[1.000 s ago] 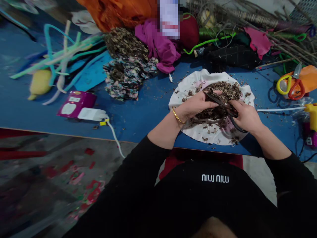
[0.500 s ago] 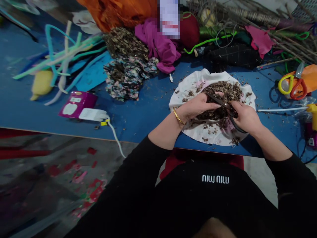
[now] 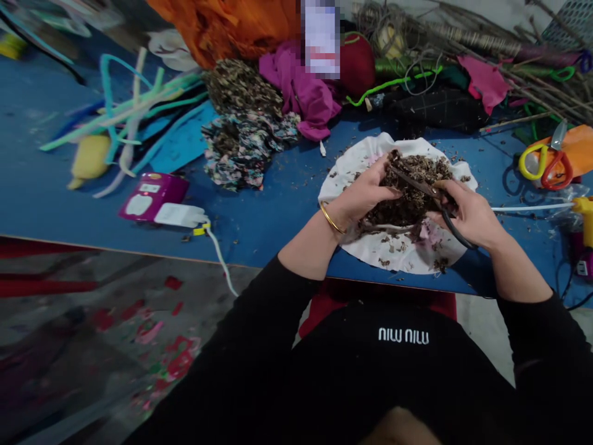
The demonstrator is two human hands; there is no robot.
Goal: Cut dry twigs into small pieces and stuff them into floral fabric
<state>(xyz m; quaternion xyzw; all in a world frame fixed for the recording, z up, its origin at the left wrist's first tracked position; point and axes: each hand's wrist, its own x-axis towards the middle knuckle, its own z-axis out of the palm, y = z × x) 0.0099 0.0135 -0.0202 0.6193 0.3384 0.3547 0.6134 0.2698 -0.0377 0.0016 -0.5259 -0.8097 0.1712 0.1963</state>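
Note:
A white cloth (image 3: 365,244) lies on the blue table (image 3: 269,216) and carries a heap of dark brown shredded scraps (image 3: 414,188). My left hand (image 3: 365,194) grips a clump of those scraps above the cloth. My right hand (image 3: 467,213) is closed on black-handled scissors (image 3: 428,191), whose blades point left into the clump beside my left fingers. A gold bangle sits on my left wrist.
Patterned fabric pieces (image 3: 245,139), magenta cloth (image 3: 303,93) and orange cloth (image 3: 231,25) lie at the back. Coloured foam strips (image 3: 134,111) and a purple box (image 3: 151,198) with a white charger are at left. Yellow-and-red scissors (image 3: 544,162) and a glue gun (image 3: 581,213) are at right.
My left hand lifted the clump of scraps a little higher over the cloth. My right hand with the scissors shifted slightly right and the blades angled into the clump.

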